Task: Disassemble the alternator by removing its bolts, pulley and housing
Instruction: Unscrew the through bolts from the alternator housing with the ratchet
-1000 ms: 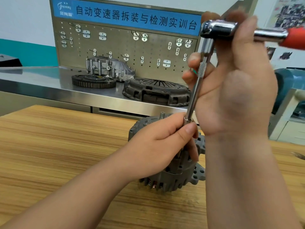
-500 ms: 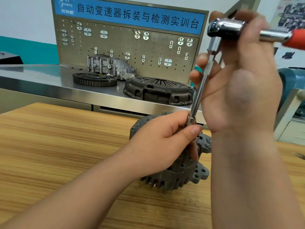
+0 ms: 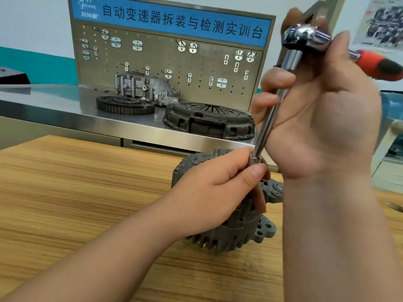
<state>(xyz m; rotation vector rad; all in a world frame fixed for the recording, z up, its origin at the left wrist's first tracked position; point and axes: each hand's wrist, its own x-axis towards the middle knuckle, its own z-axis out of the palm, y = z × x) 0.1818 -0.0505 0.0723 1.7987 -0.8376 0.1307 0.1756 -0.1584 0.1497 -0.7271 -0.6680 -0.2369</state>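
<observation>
Alternator [image 3: 239, 234] looks heavy and rigid, best steadied by its ribbed housing; left grip [image 3: 213, 192] pinches the socket [image 3: 254, 160] atop it, right grip [image 3: 322, 118] is clamped round the slick ratchet [image 3: 305, 38].

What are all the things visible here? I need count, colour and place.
alternator: 1, grey, on wooden table
ratchet wrench: 1, silver, red handle, bar down toward alternator
wooden table: 1, brown, foreground
steel bench: 1, silver, behind table
pegboard: 1, beige, blue sign, on bench
clutch cover: 1, dark grey, on bench
toothed ring: 1, dark, on bench
metal housing: 1, silver, behind ring
left hand: 1, pinches bar's lower end
right hand: 1, grips wrench's upper end
</observation>
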